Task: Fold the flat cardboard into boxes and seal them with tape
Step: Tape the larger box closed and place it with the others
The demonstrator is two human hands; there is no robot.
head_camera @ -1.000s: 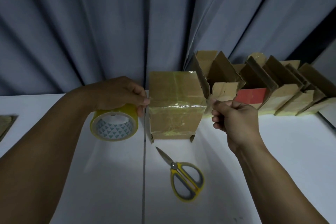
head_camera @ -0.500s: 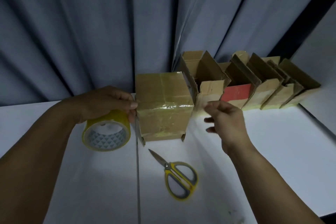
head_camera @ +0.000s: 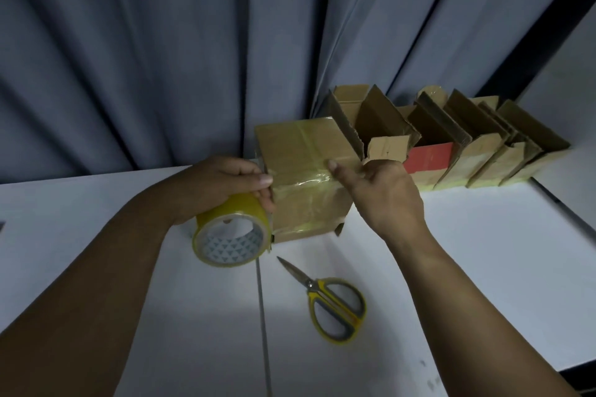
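A brown cardboard box (head_camera: 303, 151) stands upside down on the white table (head_camera: 467, 251), its top face and front covered with shiny clear tape. My left hand (head_camera: 225, 184) grips a yellow tape roll (head_camera: 230, 232) against the box's left side. My right hand (head_camera: 377, 190) lies over the box's right front edge, thumb stretched out flat on the taped top edge and fingers relaxed. Yellow-handled scissors (head_camera: 332, 303) lie shut on the table in front of the box.
A row of several folded boxes (head_camera: 451, 142) with upright flaps, one with a red face (head_camera: 427, 156), lines the back right of the table. A grey curtain (head_camera: 193, 42) hangs behind. A seam (head_camera: 263, 316) runs down the table's middle.
My right hand moved left from beside the box onto its right front edge, opening from a loose curl. The left hand and tape roll stayed against the box's left side.
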